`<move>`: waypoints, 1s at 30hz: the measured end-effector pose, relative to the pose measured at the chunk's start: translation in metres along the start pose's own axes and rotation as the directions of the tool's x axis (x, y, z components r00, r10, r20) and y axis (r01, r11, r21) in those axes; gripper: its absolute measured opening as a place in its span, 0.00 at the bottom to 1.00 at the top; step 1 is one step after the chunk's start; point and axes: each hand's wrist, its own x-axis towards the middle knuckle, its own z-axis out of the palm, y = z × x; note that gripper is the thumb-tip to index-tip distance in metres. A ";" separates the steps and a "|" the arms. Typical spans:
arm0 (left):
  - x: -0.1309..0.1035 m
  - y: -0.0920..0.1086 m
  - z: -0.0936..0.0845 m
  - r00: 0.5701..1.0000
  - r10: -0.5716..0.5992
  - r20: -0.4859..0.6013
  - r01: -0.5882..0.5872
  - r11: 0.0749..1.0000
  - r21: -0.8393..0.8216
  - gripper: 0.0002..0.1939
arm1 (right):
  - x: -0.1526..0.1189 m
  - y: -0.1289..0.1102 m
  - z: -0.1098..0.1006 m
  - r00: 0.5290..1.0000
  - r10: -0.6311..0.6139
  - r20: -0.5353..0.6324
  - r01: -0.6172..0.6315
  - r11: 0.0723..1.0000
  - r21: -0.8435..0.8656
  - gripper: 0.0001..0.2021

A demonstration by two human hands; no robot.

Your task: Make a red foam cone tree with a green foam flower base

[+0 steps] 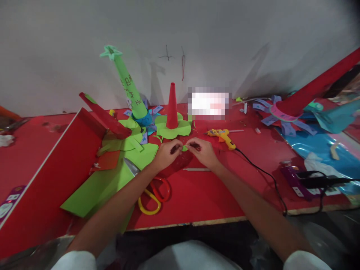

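In front of me, my left hand [168,153] and my right hand [204,152] meet over the red tabletop [180,213]. Both are closed, with fingertips pinching opposite ends of a small green craft-sheet piece [184,148]. Part of that piece is covered by the fingers. A grey pencil-like stick [197,169] lies just below the hands. Beside my left forearm rest scissors [152,195] with red and yellow handles, partly under the arm. Behind the hands stands a red cone [172,108] on a green flower-shaped base [184,130].
A yellow glue gun [222,137] lies to the right, its black cord trailing to the table edge. Green sheets [95,193] and a red upright divider [56,176] are left. A green decorated cone [131,88] stands behind. At right are a purple power strip [295,182] and another red cone [312,92].
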 end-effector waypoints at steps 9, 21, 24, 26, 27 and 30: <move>-0.005 0.003 0.001 0.991 -0.060 0.120 0.082 0.979 -0.188 0.03 | -0.001 -0.003 0.003 1.000 0.003 0.010 -0.004 0.997 0.082 0.11; -0.002 0.010 -0.003 0.991 -0.017 0.134 0.030 0.995 -0.100 0.06 | -0.002 -0.009 0.000 1.000 0.018 0.002 -0.018 0.991 0.133 0.09; -0.003 0.009 -0.002 0.991 -0.016 0.132 0.037 0.986 -0.162 0.10 | -0.002 -0.007 0.001 0.999 0.021 0.031 -0.024 0.993 0.113 0.08; -0.003 0.008 -0.002 0.994 -0.013 0.111 0.027 0.991 -0.131 0.11 | -0.002 -0.005 0.001 0.999 0.020 0.033 -0.023 0.995 0.093 0.07; -0.003 0.006 -0.001 0.996 -0.012 0.089 0.022 0.994 -0.107 0.10 | -0.002 -0.005 0.000 0.999 0.019 0.035 -0.022 0.996 0.084 0.08; -0.002 0.003 0.000 0.999 -0.014 0.029 0.016 0.997 -0.072 0.10 | -0.002 -0.005 -0.001 0.999 0.023 0.044 -0.025 0.998 0.060 0.11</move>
